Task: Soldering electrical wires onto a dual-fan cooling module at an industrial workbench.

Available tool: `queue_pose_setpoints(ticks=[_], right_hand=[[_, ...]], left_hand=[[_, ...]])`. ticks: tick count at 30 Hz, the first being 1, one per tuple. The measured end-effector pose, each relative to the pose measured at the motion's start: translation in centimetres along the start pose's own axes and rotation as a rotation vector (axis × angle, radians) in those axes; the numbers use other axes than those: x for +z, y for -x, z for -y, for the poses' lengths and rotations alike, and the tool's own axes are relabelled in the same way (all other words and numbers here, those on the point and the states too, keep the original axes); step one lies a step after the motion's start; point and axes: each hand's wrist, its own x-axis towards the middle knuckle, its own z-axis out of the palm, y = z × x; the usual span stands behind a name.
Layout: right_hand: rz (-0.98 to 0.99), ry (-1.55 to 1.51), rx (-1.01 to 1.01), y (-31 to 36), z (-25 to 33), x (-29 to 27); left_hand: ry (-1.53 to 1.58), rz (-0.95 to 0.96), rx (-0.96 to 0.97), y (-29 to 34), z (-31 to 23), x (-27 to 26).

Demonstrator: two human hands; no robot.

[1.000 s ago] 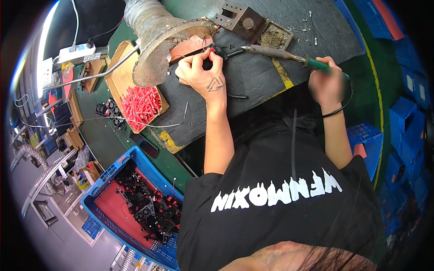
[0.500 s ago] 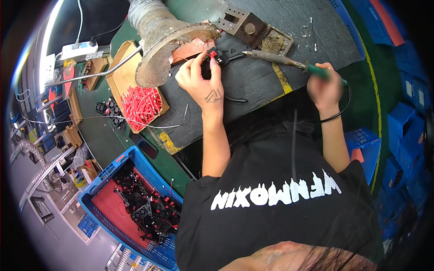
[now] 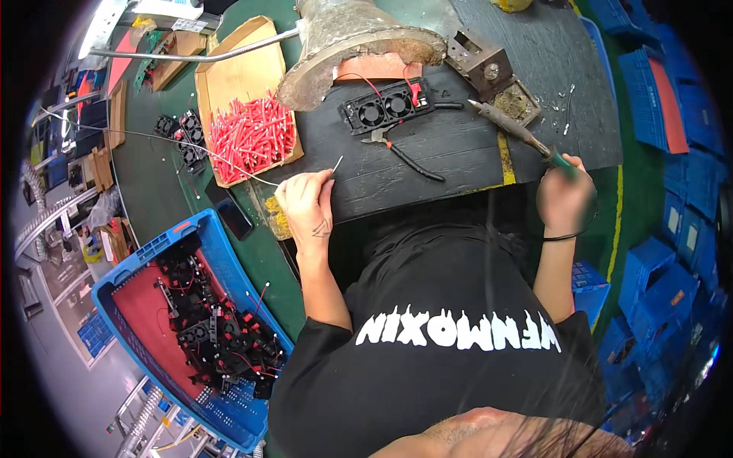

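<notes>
My left hand (image 3: 307, 204) is at the bench's front edge, thumb and fingers pinching a thin solder wire (image 3: 338, 163). A short end of the wire sticks out past the fingertips; the rest trails off to the left. In my right hand (image 3: 566, 197) is a soldering iron (image 3: 510, 124) by its green handle, its tip pointing up and left near the holder. A black twin-fan unit (image 3: 397, 104) with red and black wires lies on the bench, touched by neither hand. Just in front of it rest wire cutters (image 3: 412, 159) with black handles.
A metal funnel-shaped hood (image 3: 359, 42) overhangs the back of the bench. Beside it is a cardboard box (image 3: 243, 65) of red wire pieces. A metal iron holder (image 3: 482, 65) stands right of the fans. At lower left, a blue crate (image 3: 122, 305) contains several fan assemblies. A phone (image 3: 230, 214) lies nearby.
My left hand has let go of the fan unit, moved left and toward me, and taken hold of the solder wire. The iron remains in my right hand. The view has shifted.
</notes>
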Motion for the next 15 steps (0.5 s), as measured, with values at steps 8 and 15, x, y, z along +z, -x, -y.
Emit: queue_pose_setpoints(ticks=[8,15], right_hand=[[0.164,0.014,-0.139,0.7,1.6,1.3],[0.216,0.160,-0.227,-0.6,3.3,4.5]], left_hand=[[0.521,-0.367,0.167,-7.4,-7.5,0.0],[0.525,-0.091,0.116,-11.3,-6.4,5.1]])
